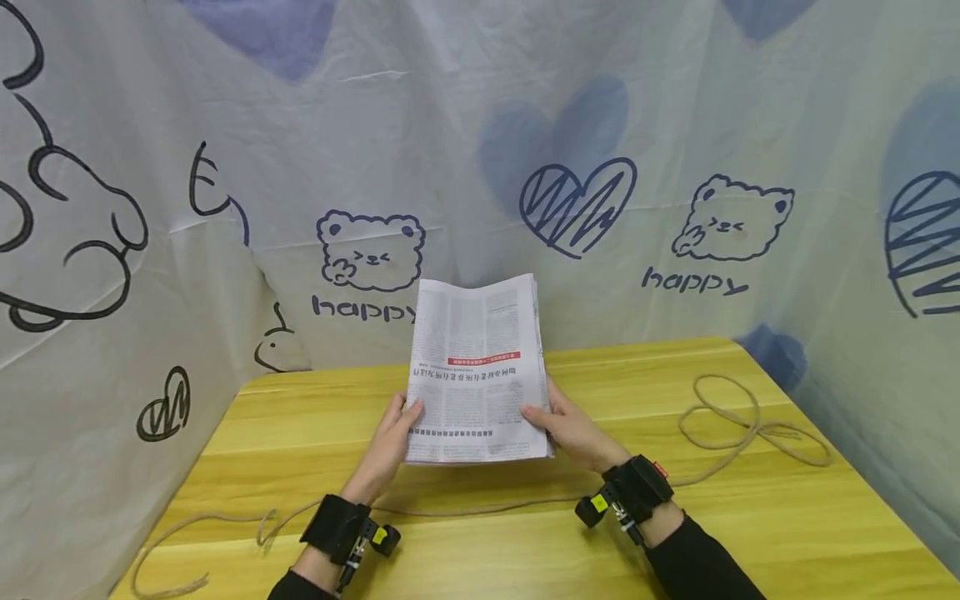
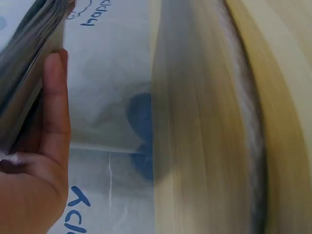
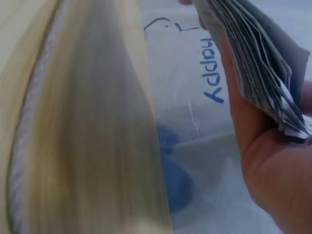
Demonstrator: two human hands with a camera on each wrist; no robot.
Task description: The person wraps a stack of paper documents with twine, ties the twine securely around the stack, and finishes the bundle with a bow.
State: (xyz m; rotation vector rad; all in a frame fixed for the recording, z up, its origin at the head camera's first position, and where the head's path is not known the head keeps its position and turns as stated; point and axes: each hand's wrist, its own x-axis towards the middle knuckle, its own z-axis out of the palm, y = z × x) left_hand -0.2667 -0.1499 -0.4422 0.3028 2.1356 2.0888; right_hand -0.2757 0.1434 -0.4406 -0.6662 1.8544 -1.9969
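A thick stack of folded newspapers is held up above the table between both hands. The left hand grips its left edge, thumb on the printed front and fingers behind. On the right edge, the right hand grips it the same way. Many folded layers of the newspaper stack show in the right wrist view, between thumb and fingers. The left wrist view shows the stack's side in the left hand. A thin brown rope lies across the table beneath the stack.
The yellow wood-grain table has its far edge against a white printed curtain, which also hangs at both sides. The rope's looped part lies at the right, and its loose end at the front left.
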